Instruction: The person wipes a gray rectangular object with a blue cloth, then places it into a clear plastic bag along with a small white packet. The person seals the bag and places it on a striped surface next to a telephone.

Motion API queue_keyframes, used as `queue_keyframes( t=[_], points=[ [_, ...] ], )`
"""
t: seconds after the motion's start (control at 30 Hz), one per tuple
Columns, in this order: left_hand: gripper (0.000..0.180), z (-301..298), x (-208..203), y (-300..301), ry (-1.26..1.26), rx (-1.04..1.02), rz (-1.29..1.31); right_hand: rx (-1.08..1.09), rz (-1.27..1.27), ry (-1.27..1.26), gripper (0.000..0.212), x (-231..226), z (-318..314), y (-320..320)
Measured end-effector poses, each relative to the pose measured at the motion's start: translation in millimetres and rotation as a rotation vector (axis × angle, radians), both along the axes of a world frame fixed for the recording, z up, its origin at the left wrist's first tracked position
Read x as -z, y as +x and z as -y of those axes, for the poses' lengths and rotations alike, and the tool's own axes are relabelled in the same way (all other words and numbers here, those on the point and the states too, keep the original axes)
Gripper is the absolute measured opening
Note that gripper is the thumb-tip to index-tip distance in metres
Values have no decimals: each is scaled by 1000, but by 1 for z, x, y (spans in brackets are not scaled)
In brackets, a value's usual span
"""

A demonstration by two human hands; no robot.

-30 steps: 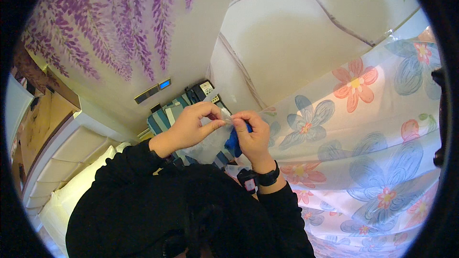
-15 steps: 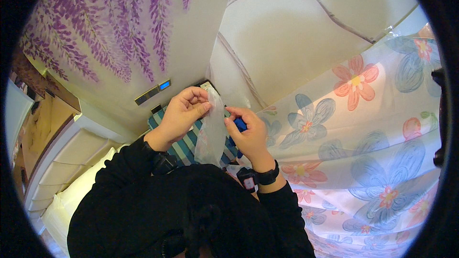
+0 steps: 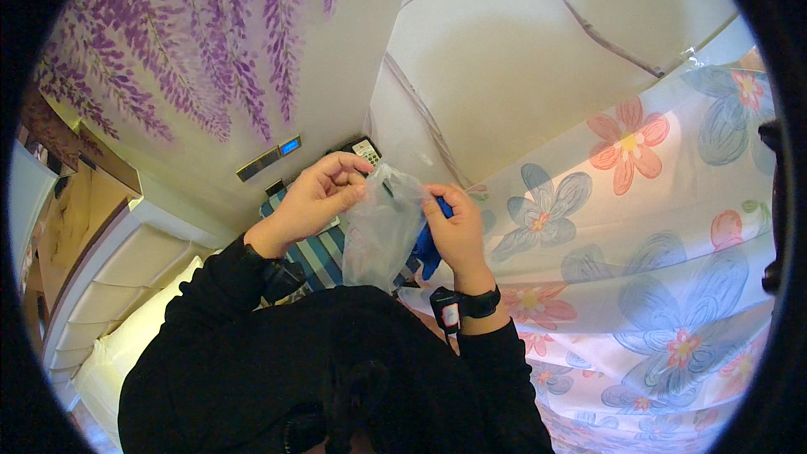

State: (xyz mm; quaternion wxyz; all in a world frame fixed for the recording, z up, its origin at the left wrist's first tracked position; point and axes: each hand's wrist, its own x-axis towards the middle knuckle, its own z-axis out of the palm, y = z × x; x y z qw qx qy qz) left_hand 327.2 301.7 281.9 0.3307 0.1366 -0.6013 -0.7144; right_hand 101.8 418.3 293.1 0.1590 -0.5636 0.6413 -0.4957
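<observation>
A thin, translucent plastic bag (image 3: 378,231) hangs spread between my two hands, its top edge pulled sideways. My left hand (image 3: 319,197) pinches the bag's upper left edge between thumb and fingers. At the upper right edge, my right hand (image 3: 455,227) grips the plastic the same way. Something blue (image 3: 429,244) shows beside and behind my right palm; its kind is hard to make out. Below the bag lies a blue-and-green striped cloth (image 3: 318,264), partly covered by my hands and the bag.
Behind my left hand stands a dark telephone (image 3: 366,151) with pale keys, near the wall. A switch panel (image 3: 269,159) is on the wall. To the left are a padded headboard (image 3: 126,277) and a white pillow (image 3: 139,328). A flowered curtain (image 3: 622,244) hangs at the right.
My right hand has moved right, away from the left, drawing the bag from a narrow strip into a wider sheet. My left hand has hardly moved.
</observation>
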Motion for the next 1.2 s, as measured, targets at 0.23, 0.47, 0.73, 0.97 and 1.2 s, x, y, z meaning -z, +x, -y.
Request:
queue_keyframes(
  t=[0.23, 0.47, 0.73, 0.97, 1.2],
  points=[
    [28, -14, -6, -11, -103, 37, 100, -38, -155, -63, 20, -12, 4, 16],
    [32, -17, -11, -6, -40, 35, 74, 163, -166, -70, 13, -12, -1, 9],
    [22, -15, -14, -6, -343, -119, 394, 145, -450, -344, 18, -13, -3, 6],
    [16, -22, -19, -7, -769, -407, 286, 211, -491, -364, 23, -9, -9, 1],
    [21, -29, -26, -21, -961, -425, 222, 139, -428, -438, 20, -4, -12, 13]
  ],
)
